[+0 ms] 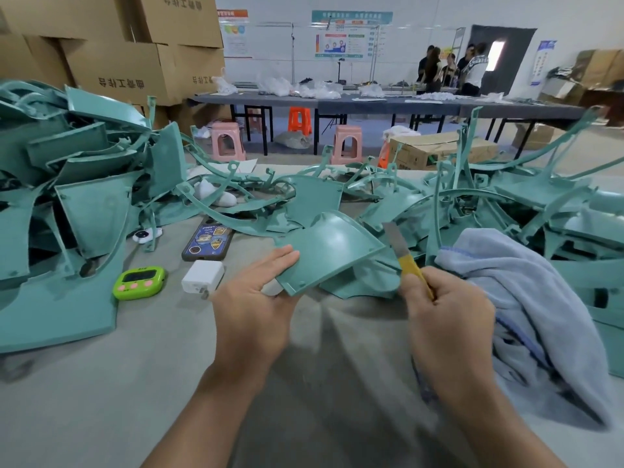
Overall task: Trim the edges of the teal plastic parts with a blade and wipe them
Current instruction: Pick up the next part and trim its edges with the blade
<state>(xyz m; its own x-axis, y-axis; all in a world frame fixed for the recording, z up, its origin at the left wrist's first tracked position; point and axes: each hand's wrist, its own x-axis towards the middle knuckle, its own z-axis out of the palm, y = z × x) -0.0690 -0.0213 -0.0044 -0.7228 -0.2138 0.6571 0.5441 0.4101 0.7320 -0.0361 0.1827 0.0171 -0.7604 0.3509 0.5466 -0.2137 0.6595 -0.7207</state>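
My left hand [251, 298] holds a curved teal plastic part [329, 249] by its near-left corner, fingers under it and thumb along its edge. My right hand [445, 310] grips a yellow-handled blade [403, 253], its metal tip pointing up beside the part's right corner. A light blue towel [526, 298] lies crumpled just right of my right hand. Large heaps of teal parts fill the left [77, 197] and the right [526, 197] of the table.
On the grey cloth table [101, 400] lie a phone [207, 241], a white charger [202, 276], a green timer [140, 282] and a small white device [143, 235]. Cardboard boxes [128, 62] are stacked at back left. Stools, long tables and several people stand beyond.
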